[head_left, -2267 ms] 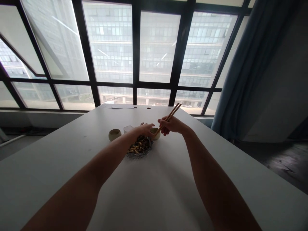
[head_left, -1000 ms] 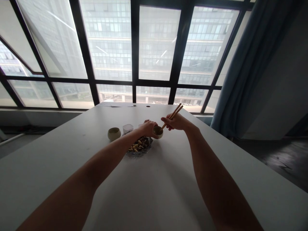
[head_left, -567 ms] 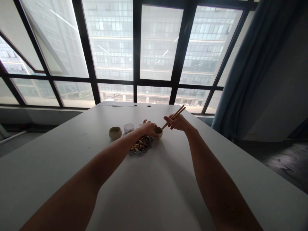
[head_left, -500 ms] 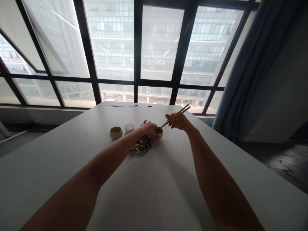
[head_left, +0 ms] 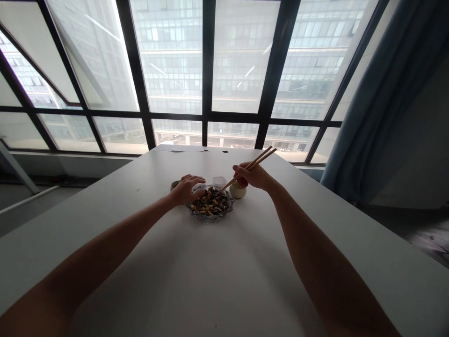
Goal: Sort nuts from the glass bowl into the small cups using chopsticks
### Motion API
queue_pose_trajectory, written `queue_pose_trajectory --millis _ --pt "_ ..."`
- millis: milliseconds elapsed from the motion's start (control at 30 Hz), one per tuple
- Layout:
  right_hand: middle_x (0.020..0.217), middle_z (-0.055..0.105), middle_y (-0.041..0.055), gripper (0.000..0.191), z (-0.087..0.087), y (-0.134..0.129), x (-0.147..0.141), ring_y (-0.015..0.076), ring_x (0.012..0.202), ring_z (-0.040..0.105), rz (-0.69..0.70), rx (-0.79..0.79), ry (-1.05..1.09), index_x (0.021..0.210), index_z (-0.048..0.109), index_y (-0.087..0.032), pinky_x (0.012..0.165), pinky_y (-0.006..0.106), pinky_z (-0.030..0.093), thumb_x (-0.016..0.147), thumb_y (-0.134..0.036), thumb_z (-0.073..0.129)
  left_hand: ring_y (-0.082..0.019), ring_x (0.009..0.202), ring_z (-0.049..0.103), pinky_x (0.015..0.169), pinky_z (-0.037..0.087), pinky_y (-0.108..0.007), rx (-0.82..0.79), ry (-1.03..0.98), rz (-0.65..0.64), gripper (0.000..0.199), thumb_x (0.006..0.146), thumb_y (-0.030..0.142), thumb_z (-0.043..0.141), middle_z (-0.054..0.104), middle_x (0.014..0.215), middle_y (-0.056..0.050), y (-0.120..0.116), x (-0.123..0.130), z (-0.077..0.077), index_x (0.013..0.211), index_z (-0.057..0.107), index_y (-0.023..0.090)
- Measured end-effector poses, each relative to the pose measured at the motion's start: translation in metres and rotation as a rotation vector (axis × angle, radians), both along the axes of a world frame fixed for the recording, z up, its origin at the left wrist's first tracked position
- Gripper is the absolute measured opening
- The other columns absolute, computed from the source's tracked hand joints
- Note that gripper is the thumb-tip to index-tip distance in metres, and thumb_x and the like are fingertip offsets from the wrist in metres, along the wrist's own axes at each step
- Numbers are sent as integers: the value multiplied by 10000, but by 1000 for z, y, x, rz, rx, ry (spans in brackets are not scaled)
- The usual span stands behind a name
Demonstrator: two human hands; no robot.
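A pair of wooden chopsticks [head_left: 259,158] is gripped in my right hand [head_left: 254,175], their tips down among the peanuts and dark seeds [head_left: 210,203]. These fill a clear scalloped glass bowl [head_left: 209,218]. At the bowl's left rim lies my left hand [head_left: 188,189], fingers stretched out, holding nothing; I cannot tell whether it touches the rim. Just below my right hand stands a small beige cup [head_left: 238,191], partly covered by it. Another beige cup [head_left: 174,185] sits mostly hidden behind my left hand.
A clear plastic container [head_left: 219,181] stands behind the glass bowl. All of this rests on a long white table [head_left: 206,281] reaching to the windows. Paper or a flat sheet [head_left: 178,149] lies at its far end. A blue curtain [head_left: 361,112] hangs on the right.
My left hand has left the right-hand cup and moved left to the glass bowl. The chopstick tips have shifted from that cup into the bowl. The view has turned slightly.
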State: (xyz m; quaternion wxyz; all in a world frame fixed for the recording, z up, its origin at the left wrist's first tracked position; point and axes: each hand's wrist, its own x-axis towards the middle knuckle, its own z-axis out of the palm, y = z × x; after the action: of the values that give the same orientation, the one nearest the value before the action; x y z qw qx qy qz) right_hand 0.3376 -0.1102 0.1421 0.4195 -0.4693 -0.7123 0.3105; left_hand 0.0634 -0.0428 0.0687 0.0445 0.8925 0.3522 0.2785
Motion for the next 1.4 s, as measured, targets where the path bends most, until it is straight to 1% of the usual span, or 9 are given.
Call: queue_pose_trajectory --millis 67,167,267,367,467,667,900,1133,1400 --pt "474 630 16 439 -8 3 -9 102 398 571 44 -62 -32 652 635 -156 404 187 472 887 -526 664 -263 1228 604 1140 393 -467 -10 -77 -19 301 880 361 571 701 1260 -52 -7 -11 -10 1136 694 262" --pt "494 638 16 421 -20 7 -22 102 403 567 79 -88 -127 654 613 -163 408 188 461 888 -510 659 -249 1157 638 1048 484 -454 41 -219 -153 262 883 284 549 717 1191 -74 -17 -19 -28 1094 696 231" --pt "519 641 16 414 -27 8 -30 107 423 570 72 -14 -230 663 598 -172 419 194 449 897 -512 632 -239 1138 638 1019 504 -451 107 -322 -251 261 916 219 491 699 1211 -112 -23 -19 -45 1094 681 191" --pt "532 635 17 424 -29 6 -34 115 440 572 58 59 -311 667 594 -180 437 206 452 914 -525 584 -237 1185 612 1053 486 -457 122 -363 -244 306 933 173 425 670 1265 -120 -26 -16 -54 1121 666 184" --pt "536 630 20 428 -27 3 -38 127 454 582 52 73 -348 661 582 -187 441 217 454 917 -530 561 -245 1226 592 1091 465 -460 95 -367 -223 319 915 155 438 650 1296 -116 -27 -15 -55 1138 662 192" --pt "536 629 18 415 -24 -2 -44 127 442 577 55 34 -295 661 569 -194 421 216 450 900 -533 574 -247 1217 599 1097 469 -457 77 -371 -220 321 910 149 433 654 1280 -114 -28 -16 -54 1129 665 186" --pt "541 656 30 446 -18 -2 -37 128 432 595 0 35 -238 674 601 -183 429 217 475 881 -578 606 -245 1196 609 1085 481 -456 83 -361 -212 312 916 167 431 663 1264 -116 -28 -16 -54 1120 667 177" --pt "525 645 24 457 -23 1 -38 125 434 587 5 28 -253 666 611 -183 431 214 469 880 -586 607 -243 1186 612 1073 491 -456 82 -365 -213 310 912 168 426 668 1254 -115 -28 -15 -54 1106 667 176" --pt "538 654 23 412 -22 -2 -40 128 451 602 19 12 -238 669 602 -181 432 212 476 900 -523 622 -244 1183 615 1071 491 -462 69 -366 -207 294 908 178 437 673 1244 -106 -28 -15 -54 1087 670 188"
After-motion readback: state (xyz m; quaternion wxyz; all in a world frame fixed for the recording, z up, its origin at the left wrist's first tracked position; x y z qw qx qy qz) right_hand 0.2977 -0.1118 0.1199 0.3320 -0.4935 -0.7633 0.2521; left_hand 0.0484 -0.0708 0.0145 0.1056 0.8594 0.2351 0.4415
